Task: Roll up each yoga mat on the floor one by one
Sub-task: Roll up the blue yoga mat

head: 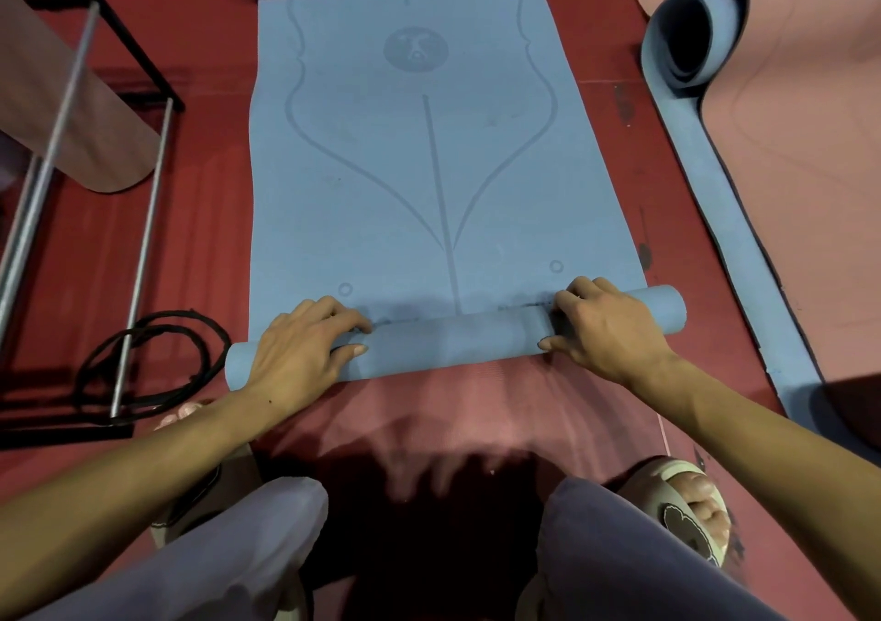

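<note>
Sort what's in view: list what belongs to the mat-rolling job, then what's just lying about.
Belongs to the job:
- blue yoga mat, near end already rolled
- left hand and right hand, both gripping the roll
- pink mat with a curled corner, on the right

Just lying about:
- black cord coiled on the floor
- metal rack

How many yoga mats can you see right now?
2: a blue mat in the centre, its near end being rolled by both hands, and a pink mat at right, one corner curled. More may lie out of frame.
</note>
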{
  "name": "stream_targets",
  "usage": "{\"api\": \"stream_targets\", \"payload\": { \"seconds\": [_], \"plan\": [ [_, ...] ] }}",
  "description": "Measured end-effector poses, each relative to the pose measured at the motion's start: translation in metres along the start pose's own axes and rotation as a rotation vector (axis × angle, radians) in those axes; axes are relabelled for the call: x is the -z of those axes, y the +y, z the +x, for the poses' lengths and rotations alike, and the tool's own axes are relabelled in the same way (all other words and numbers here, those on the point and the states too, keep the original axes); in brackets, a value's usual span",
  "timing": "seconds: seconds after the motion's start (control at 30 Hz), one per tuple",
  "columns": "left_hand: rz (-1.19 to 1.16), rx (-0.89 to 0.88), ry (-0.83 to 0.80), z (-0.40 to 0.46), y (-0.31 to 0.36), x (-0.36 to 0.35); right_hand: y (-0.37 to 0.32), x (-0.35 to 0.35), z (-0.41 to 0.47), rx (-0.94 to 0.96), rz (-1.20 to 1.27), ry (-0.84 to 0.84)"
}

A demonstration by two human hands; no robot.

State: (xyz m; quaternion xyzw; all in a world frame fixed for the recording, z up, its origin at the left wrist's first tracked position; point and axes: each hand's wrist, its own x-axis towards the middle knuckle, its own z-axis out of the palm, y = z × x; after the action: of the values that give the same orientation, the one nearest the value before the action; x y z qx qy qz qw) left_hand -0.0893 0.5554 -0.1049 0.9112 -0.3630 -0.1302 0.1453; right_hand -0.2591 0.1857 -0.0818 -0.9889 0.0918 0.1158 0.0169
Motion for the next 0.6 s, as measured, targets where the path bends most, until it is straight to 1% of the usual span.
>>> {"api": "stream_targets", "payload": {
  "seconds": [0.1, 0.23, 0.3, 0.37, 0.43, 0.6],
  "plan": [
    [-0.013, 0.036, 0.002, 0.006, 0.000, 0.004, 0.000, 0.000, 0.003, -0.016, 0.028, 0.017],
    [0.046, 0.065, -0.068, 0.009, 0.004, 0.010, -0.003, 0.000, 0.009, -0.060, 0.023, -0.005],
    [0.055, 0.066, -0.073, 0.009, 0.007, 0.013, -0.004, -0.003, 0.009, -0.067, -0.015, 0.050],
    [0.084, 0.052, -0.066, 0.009, 0.010, 0.015, -0.005, -0.005, 0.007, -0.066, -0.054, 0.093],
    [0.157, 0.025, -0.068, 0.008, 0.008, 0.015, -0.007, -0.005, 0.004, -0.053, -0.074, 0.099],
    [0.312, -0.062, -0.103, 0.002, -0.002, 0.009, -0.005, -0.006, 0.003, -0.011, -0.101, 0.040]
  ]
}}
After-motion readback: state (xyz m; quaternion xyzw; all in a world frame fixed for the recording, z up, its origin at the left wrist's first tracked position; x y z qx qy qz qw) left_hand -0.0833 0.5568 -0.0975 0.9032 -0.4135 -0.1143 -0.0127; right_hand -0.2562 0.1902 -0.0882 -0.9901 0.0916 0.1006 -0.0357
